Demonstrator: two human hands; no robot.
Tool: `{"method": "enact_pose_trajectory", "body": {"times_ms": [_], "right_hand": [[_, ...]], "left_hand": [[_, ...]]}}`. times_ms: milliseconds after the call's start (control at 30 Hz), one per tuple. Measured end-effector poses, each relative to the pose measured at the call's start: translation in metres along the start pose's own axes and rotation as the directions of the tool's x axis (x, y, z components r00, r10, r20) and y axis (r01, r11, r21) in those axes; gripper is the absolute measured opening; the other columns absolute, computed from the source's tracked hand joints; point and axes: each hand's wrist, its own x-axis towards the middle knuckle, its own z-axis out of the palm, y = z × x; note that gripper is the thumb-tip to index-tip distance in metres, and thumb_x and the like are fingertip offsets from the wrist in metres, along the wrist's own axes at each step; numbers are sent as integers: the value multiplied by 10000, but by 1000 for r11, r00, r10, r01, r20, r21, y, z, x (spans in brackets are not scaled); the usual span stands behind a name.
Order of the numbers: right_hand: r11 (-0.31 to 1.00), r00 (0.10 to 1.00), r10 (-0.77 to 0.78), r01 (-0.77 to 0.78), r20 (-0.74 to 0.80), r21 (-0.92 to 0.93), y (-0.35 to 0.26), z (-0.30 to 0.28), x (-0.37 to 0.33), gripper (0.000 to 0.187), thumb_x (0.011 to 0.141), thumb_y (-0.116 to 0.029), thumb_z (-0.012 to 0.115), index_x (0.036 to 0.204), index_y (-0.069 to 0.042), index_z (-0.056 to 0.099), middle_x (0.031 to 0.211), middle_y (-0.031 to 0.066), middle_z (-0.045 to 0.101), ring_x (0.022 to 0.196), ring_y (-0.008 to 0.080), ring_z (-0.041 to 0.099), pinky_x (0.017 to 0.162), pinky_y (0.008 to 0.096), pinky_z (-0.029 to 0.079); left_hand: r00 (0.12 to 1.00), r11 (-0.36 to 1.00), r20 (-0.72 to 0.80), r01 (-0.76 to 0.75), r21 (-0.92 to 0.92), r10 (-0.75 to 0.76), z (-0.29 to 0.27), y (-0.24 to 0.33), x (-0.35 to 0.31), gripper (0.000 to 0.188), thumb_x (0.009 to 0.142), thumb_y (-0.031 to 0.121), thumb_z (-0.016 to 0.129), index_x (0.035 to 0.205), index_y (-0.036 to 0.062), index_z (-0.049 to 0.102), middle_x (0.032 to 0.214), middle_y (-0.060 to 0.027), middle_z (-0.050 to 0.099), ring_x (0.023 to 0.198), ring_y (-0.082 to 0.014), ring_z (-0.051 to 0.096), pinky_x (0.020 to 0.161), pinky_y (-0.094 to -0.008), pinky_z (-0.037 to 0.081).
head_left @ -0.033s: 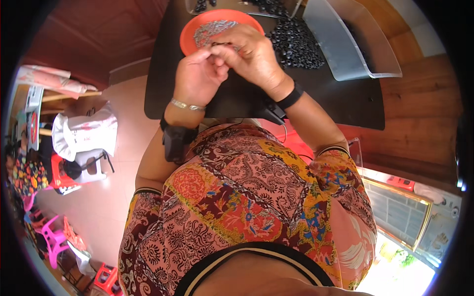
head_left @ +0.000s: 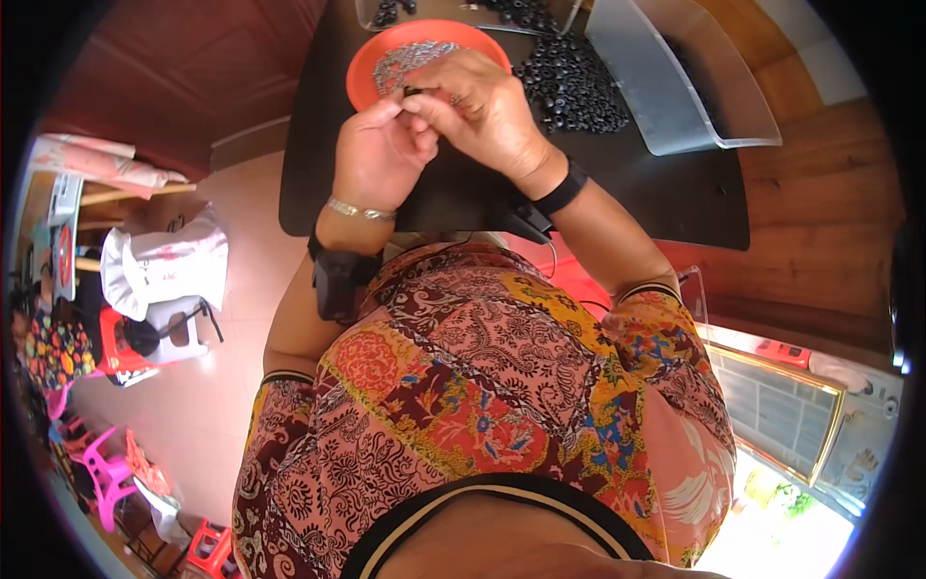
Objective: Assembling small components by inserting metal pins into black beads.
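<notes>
Over the near part of an orange-red plate (head_left: 361, 69), my two hands meet fingertip to fingertip. Between them is a small black ring-like part (head_left: 412, 92), mostly covered by the fingers. My left hand (head_left: 378, 159) pinches at it with thumb and finger, palm turned up. From the other side my right hand (head_left: 487, 111) closes thumb and fingers on it. Many small silvery metal pieces (head_left: 397, 66) lie in the plate, too small to name. Just right of my right hand spreads a pile of black ring-shaped parts (head_left: 579, 92).
The dark table (head_left: 666, 193) bears a translucent plastic bin (head_left: 632, 82) tilted at the right, with black parts inside. Another clear tray (head_left: 367, 13) with black parts stands at the far edge. On the left floor are a white sack (head_left: 178, 261) and a pink chair (head_left: 106, 468).
Both hands have shifted very slightly left in the picture, as has the table. The black part shows a little more plainly between the fingertips.
</notes>
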Motion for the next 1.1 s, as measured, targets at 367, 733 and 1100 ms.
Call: {"method": "enact_pose_trajectory", "body": {"times_ms": [367, 733, 1100], "right_hand": [[980, 986, -66, 93, 152, -178, -27, -2, -2, 186, 774, -177, 686, 948, -115, 678, 956, 44, 655, 865, 250, 631, 771, 349, 525], [821, 908, 294, -80, 298, -565, 21, -110, -24, 140, 809, -105, 670, 940, -59, 682, 912, 80, 663, 847, 252, 626, 695, 345, 498], [638, 645, 727, -510, 234, -578, 17, -100, -58, 192, 809, -252, 686, 860, -67, 674, 685, 107, 650, 653, 263, 640, 613, 361, 494]], "left_hand": [[988, 981, -94, -107, 160, 123, -4, 1, -22, 266, 961, 240, 426, 976, 9, 557, 754, -56, 522, 638, -184, 508, 576, -284, 396], [998, 980, -35, -37, 194, 45, -9, -9, -36, 292, 959, 231, 434, 995, -21, 578, 743, -48, 497, 625, -163, 468, 563, -264, 357], [996, 977, -8, 84, 196, -84, -11, -20, -38, 274, 953, 223, 432, 959, -4, 585, 741, -49, 527, 627, -157, 483, 576, -276, 393]]}}
